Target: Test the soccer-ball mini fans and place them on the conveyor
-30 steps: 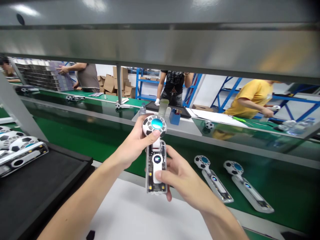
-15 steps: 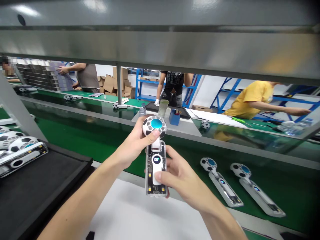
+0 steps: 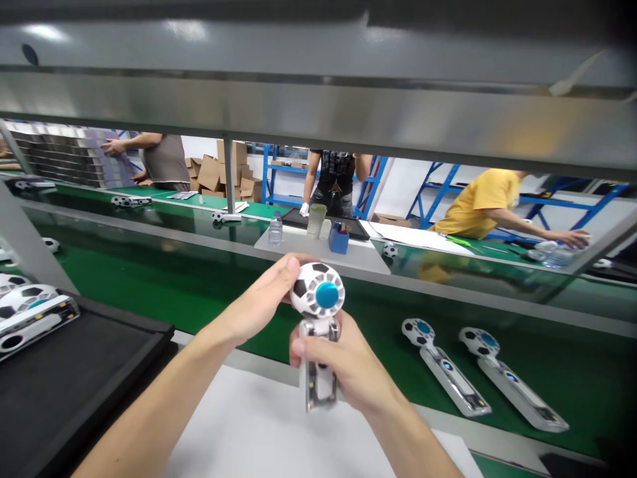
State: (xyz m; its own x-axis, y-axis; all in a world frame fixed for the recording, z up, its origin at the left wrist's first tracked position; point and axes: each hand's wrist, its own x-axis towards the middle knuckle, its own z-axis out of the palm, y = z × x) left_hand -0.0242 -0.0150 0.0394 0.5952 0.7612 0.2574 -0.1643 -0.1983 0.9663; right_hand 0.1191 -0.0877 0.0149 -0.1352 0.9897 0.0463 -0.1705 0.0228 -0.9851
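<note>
Soccer-ball handheld fan (image 3: pixel 318 312) gripped two-handed: left fingers (image 3: pixel 284 275) around its head (image 3: pixel 317 290), right fingers (image 3: pixel 301 352) around its clear handle (image 3: pixel 318 392).

Blue steel shelving (image 3: pixel 283 169) against white walls (image 3: pixel 395 192)

Bare left hand (image 3: pixel 263 299): curled closed, far of the right, arm from near left.
Bare right hand (image 3: pixel 348 365): curled closed, just beside and nearer.

Two hands (image 3: pixel 263 299), one soccer-ball gadget (image 3: pixel 318 312) held, two more (image 3: pixel 445 368) on conveyor (image 3: pixel 572 392).
</note>
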